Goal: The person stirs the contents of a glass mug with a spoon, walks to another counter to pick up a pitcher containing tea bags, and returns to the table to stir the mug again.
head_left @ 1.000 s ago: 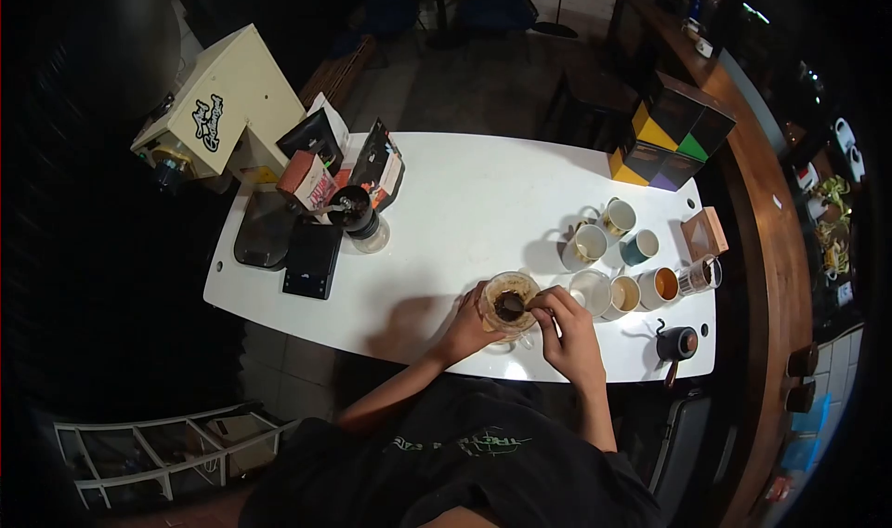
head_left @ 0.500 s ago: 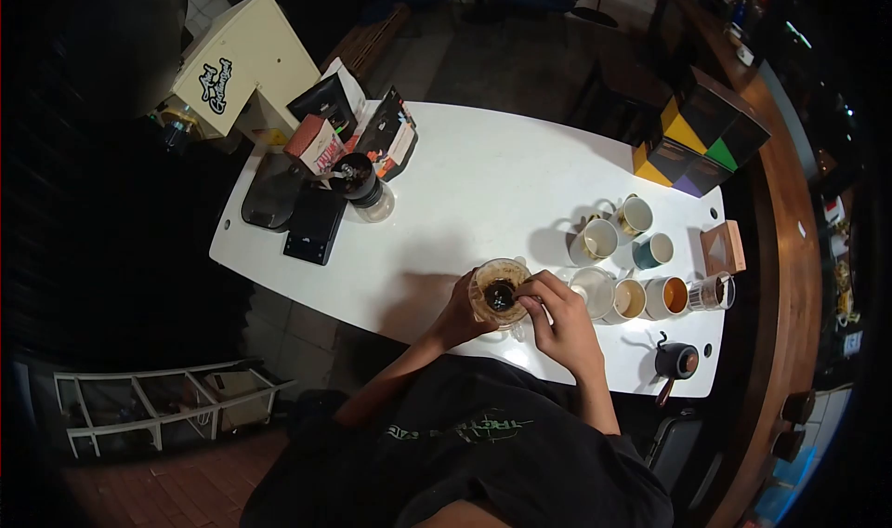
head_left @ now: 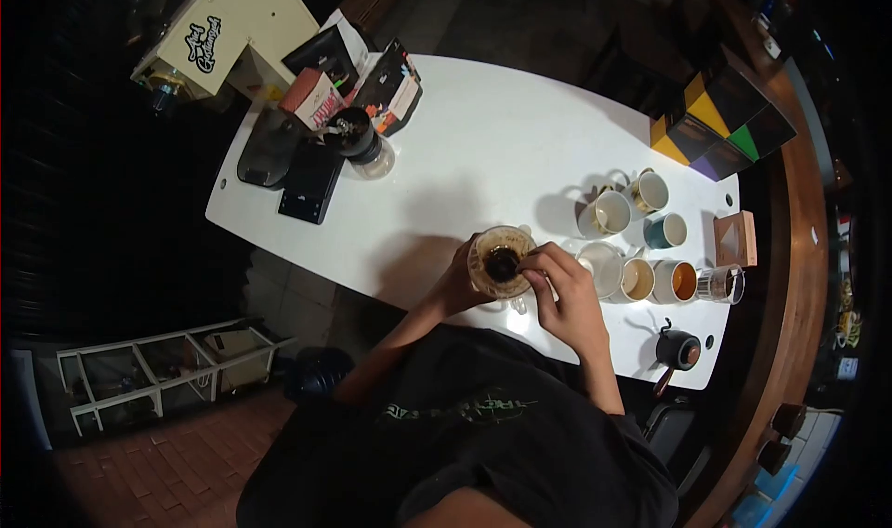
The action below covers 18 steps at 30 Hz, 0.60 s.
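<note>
A coffee dripper [head_left: 503, 241] with a paper filter is held up over the near side of the white table [head_left: 465, 124]. Dark, wet-looking grounds [head_left: 503, 266] sit at the bottom of the filter. My left hand [head_left: 453, 284] wraps around the dripper's left side, its fingers partly hidden behind it. At the right rim, my right hand [head_left: 569, 303] has thumb and fingertips pinched together; they seem to grip the filter's edge, though the contact point is too small to be certain. Just right of that hand stands a clear glass server [head_left: 599, 266].
Several cups, including a teal cup [head_left: 665, 231] and an orange-lined cup [head_left: 675, 282], cluster at right. A small black pot [head_left: 676, 349] is near the right corner. A hand grinder [head_left: 362, 142], black scale [head_left: 310, 182] and coffee bags [head_left: 386, 89] occupy the left; boxes [head_left: 725, 124] stand far right.
The camera view has shifted, so the table sits higher in the picture. Both hands keep their hold at the dripper, which looks slightly larger and nearer.
</note>
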{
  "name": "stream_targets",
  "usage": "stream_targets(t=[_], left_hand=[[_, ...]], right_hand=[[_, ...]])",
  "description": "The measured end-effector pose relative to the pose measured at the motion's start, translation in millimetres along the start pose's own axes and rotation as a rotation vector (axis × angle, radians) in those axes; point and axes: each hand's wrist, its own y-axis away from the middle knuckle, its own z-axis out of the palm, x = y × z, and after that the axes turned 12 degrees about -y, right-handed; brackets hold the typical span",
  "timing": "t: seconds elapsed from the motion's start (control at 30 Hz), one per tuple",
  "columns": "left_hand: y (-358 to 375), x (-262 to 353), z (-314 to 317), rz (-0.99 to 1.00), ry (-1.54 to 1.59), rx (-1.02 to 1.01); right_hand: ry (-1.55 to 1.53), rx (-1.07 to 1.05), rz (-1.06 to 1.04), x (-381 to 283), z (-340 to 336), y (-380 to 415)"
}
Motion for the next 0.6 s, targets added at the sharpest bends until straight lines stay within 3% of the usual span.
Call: stream_targets(t=[0.5,0.6], left_hand=[[1.0,15.7,-4.8,-0.008,0.081,0.029],[-1.7,9.9,-2.4,0.047,-0.07,0.016]], right_hand=[[-0.065,0.053,-0.061,-1.8,-2.6,5.0],[-0.05,0.025,-0.038,3.9,-1.7,4.7]])
